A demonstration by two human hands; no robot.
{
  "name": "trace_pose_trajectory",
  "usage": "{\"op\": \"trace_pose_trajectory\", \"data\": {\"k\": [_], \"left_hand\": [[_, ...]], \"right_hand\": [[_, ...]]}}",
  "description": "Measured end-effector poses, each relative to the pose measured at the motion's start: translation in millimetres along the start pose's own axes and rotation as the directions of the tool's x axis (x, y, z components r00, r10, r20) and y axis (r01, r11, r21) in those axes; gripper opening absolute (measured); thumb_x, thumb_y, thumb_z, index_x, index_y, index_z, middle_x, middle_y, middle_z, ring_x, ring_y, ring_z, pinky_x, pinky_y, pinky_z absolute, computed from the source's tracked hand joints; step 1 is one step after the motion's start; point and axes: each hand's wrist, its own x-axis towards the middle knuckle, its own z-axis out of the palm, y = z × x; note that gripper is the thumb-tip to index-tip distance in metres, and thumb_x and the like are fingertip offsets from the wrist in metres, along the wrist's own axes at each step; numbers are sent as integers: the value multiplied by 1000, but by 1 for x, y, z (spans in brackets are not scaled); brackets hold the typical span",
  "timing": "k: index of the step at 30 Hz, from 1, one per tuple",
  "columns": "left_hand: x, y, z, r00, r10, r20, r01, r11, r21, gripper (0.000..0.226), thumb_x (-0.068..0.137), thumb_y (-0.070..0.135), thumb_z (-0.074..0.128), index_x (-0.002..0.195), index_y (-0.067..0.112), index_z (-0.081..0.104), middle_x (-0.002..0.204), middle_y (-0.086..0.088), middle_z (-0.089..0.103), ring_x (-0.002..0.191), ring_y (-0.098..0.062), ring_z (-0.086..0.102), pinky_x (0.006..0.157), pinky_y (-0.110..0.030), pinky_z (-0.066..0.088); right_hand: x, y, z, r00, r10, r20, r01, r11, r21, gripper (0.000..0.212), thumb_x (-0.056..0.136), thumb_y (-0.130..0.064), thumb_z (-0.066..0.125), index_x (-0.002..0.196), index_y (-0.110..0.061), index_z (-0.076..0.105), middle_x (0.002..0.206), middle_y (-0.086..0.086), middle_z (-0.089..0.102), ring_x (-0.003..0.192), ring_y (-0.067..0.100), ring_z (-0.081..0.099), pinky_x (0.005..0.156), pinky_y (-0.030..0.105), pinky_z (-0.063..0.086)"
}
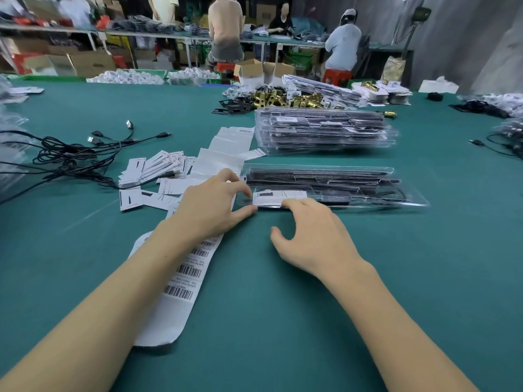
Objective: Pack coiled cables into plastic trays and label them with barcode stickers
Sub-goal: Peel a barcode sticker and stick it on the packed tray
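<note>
Head view: glossy clear rectangular tray [396, 193], white sticker [278, 197]

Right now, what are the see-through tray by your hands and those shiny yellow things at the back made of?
The see-through tray looks like thin glossy clear plastic: dark cables show through. The shiny yellow things look like polished brass-coloured metal, judging by their bright glints.

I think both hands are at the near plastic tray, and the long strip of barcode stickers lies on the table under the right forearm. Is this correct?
Not quite. The head view shows the barcode sticker strip under the left forearm, not the right. The rest holds: the left hand and right hand are both at the near plastic tray.
</note>
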Motion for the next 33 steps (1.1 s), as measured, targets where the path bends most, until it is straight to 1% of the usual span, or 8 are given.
{"op": "trace_pose_trajectory", "data": {"k": [6, 8, 13, 17, 20, 23, 26, 33], "left_hand": [[0, 0, -1, 998, -45, 39, 46, 999, -17, 32, 88, 73, 47, 104, 48, 59, 115, 19, 45, 88, -7, 49, 74, -31, 33], [3, 2, -2, 995, -86, 55, 88, 995, -47, 31, 91, 72, 41, 102, 49, 59, 108, 17, 47, 92, -10, 50, 75, -32, 34], [11, 10, -1, 992, -121, 26, 122, 990, -74, 18, 97, 47, 50, 99, 37, 65, 99, 5, 61, 104, -20, 53, 80, -34, 44], [23, 22, -6, 968, -240, 71, 249, 952, -180, 8, 89, 27, 62, 85, 24, 68, 83, 2, 67, 85, -22, 62, 77, -34, 55], [37, 26, -12, 931, -335, 147, 362, 900, -241, 5, 82, 16, 65, 82, 20, 67, 83, -2, 68, 69, -17, 60, 58, -24, 47], [48, 26, -23, 869, -409, 279, 465, 867, -179, 25, 78, 14, 71, 94, 5, 54, 77, -5, 61, 68, -18, 58, 52, -22, 42], [57, 27, -32, 793, -438, 424, 568, 782, -256, 19, 80, 4, 71, 71, 4, 55, 54, -4, 58, 32, -10, 51, 33, -15, 37], [55, 24, -30, 778, -324, 538, 589, 671, -449, 5, 91, -5, 58, 93, -1, 54, 87, -8, 55, 61, -12, 51, 45, -17, 45]], "right_hand": [[10, 28, -6, 928, 107, -356, 12, 949, 316, 19, 86, -34, 61, 78, -24, 73, 70, -15, 69, 72, 12, 63, 70, 29, 51], [14, 41, -6, 890, 175, -420, -36, 947, 319, 16, 87, -32, 61, 78, -24, 72, 69, -15, 66, 78, 19, 63, 70, 31, 50], [21, 66, 3, 961, 117, -250, -82, 985, 149, 23, 85, -31, 68, 108, -34, 72, 107, -13, 64, 105, 20, 48, 92, 35, 45], [27, 66, 10, 938, 120, -326, -54, 977, 205, 15, 83, -25, 74, 97, -28, 73, 95, -12, 60, 100, 21, 50, 80, 27, 38], [30, 65, 15, 926, 142, -351, -52, 966, 255, 8, 84, -18, 74, 87, -24, 71, 90, -10, 62, 97, 23, 55, 75, 26, 36], [31, 68, 16, 913, 176, -368, -65, 953, 295, 10, 82, -16, 76, 79, -23, 69, 86, -11, 63, 95, 22, 54, 72, 25, 34], [29, 69, 15, 920, 183, -346, -71, 947, 312, 8, 81, -19, 76, 79, -24, 70, 87, -12, 63, 95, 19, 53, 73, 23, 34], [27, 69, 12, 939, 162, -303, -67, 951, 303, 3, 78, -26, 72, 81, -27, 72, 87, -13, 64, 96, 19, 57, 79, 32, 50]]}}
